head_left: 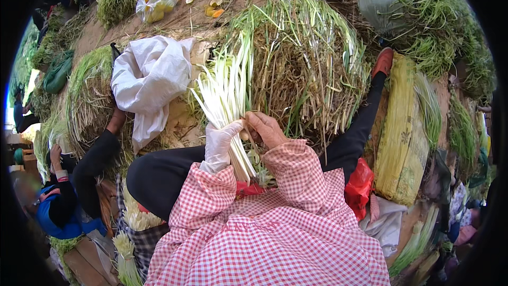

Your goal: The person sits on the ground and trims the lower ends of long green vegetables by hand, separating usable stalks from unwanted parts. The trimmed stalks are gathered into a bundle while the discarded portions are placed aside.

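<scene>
My left hand point(220, 143), in a thin whitish glove, is closed around a bundle of long white-stemmed greens point(226, 99), whose leafy tips point up and away from me. Close against its right side is my bare right hand point(266, 130), with thumb and fingers pinching a thin brownish strand point(251, 137) beside the stems. The lower stem ends hang over my lap, between the checked sleeves. Just beyond my hands lies a large heap of the same kind of greens point(301, 63), with dry brown stalks on its near side.
A white woven sack point(152, 83) lies left of the heap, a yellow sack point(401, 135) right of my outstretched leg. Finished-looking bundles point(139, 214) stand at lower left. A person in blue point(59, 214) sits at far left. A bag of orange fruit point(156, 4) lies farther off.
</scene>
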Motion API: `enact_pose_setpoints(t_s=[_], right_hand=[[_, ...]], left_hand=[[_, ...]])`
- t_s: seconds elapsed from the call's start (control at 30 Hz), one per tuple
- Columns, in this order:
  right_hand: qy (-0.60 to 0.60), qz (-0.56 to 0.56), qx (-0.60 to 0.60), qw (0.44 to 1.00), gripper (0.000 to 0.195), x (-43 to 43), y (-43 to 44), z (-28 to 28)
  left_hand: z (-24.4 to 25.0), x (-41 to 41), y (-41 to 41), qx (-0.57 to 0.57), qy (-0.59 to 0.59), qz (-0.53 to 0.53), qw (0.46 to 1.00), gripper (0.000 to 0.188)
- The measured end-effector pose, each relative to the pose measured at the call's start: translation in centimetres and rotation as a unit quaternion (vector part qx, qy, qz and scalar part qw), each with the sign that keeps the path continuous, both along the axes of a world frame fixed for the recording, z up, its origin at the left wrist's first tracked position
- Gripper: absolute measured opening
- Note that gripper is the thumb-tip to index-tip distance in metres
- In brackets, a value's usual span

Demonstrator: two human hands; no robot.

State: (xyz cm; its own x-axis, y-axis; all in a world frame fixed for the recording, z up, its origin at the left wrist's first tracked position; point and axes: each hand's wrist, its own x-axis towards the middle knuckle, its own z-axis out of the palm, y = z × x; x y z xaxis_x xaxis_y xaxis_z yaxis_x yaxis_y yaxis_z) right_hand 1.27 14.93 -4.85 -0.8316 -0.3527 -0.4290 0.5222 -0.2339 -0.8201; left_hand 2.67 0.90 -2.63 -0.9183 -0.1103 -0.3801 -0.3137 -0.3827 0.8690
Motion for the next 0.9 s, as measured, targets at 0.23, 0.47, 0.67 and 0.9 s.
enact_pose_setpoints(t_s=[0.23, 0.47, 0.67, 0.9], right_hand=[[-0.032, -0.158, -0.031, 0.986, 0.018, 0.5, -1.1, -1.9], [-0.03, -0.192, -0.016, 0.981, 0.012, 0.1, -1.6, -1.4], [0.041, -0.084, 0.341, 0.935, 0.026, 6.2, 4.7, -9.3], [0.221, 0.006, 0.405, 0.887, 0.04, 3.6, 6.6, -0.1]], left_hand=[[-1.0, 0.0, 0.0, -0.001, -0.003, 0.045, 0.999, 0.018], [-1.5, -0.1, -0.2, -0.016, -0.003, 0.037, 0.999, 0.02], [1.1, -1.1, -1.8, 0.016, 0.055, 0.128, 0.99, 0.018], [2.4, -1.1, -4.2, 0.046, 0.048, 0.074, 0.995, 0.026]])
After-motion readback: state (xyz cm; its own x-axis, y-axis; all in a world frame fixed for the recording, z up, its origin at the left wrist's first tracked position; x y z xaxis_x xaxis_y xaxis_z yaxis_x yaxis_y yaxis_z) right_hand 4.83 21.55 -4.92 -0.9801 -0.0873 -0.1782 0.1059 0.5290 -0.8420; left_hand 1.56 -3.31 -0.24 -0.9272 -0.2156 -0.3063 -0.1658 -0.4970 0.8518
